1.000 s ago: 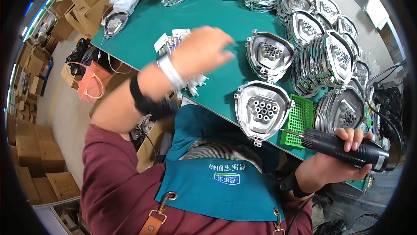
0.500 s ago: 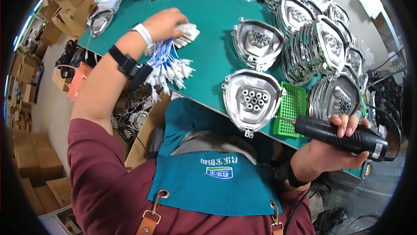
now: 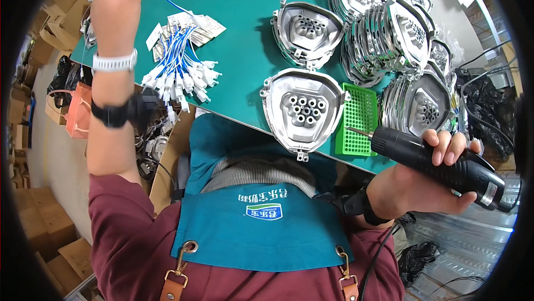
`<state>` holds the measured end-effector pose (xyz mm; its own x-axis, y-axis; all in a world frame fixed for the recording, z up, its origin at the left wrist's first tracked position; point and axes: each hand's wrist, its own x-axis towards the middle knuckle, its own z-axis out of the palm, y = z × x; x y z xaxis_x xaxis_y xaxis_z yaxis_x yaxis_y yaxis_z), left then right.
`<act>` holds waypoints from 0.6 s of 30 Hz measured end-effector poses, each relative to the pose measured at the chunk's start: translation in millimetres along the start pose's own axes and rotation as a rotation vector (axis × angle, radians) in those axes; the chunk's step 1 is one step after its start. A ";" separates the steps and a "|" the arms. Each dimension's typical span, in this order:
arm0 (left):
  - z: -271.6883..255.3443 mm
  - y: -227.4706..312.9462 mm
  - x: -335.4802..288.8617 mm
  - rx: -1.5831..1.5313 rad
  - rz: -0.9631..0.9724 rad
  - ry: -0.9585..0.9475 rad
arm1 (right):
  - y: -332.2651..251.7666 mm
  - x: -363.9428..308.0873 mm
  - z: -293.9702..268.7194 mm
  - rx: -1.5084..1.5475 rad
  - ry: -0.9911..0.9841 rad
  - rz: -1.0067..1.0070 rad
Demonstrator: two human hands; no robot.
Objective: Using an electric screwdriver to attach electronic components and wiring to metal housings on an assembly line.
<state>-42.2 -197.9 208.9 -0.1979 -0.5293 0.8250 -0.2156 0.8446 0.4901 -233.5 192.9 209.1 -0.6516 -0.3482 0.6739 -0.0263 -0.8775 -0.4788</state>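
My left hand is raised at the upper left, fingers closed at the frame's top edge. From its fingertips a blue-and-white cable stretches to a bundle of cables with white connectors and pale flat tags. What sits at the cable's held end is mostly cut off. At the lower right, my right hand grips a black electric screwdriver, its bit pointing left over a green perforated basket. Left of the basket, a silver metal housing with several round bosses lies at the table's near edge.
Another few stacked housings lie just behind. Taller stacks of metal housings fill the right side of the green table. An orange bag and cardboard boxes stand on the left. A black cord trails from the screwdriver.
My left hand has moved up and left from the tags, drawing out one cable. The screwdriver remains in my right hand. The whole view has shifted slightly.
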 end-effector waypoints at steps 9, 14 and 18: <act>51.4 124.9 -161.7 -0.272 0.237 -0.768 | 46.9 7.9 34.2 -0.269 -0.061 -0.045; 63.4 122.7 -167.2 -0.223 0.244 -0.736 | 61.5 9.5 32.3 -0.392 -0.184 -0.083; 64.4 124.3 -167.6 -0.219 0.230 -0.744 | 63.7 11.2 32.8 -0.336 -0.157 -0.066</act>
<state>-97.4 -9.3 113.5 -0.8155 -0.1905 0.5465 0.0850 0.8946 0.4386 -217.7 122.3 204.7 -0.5165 -0.3635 0.7753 -0.3288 -0.7519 -0.5715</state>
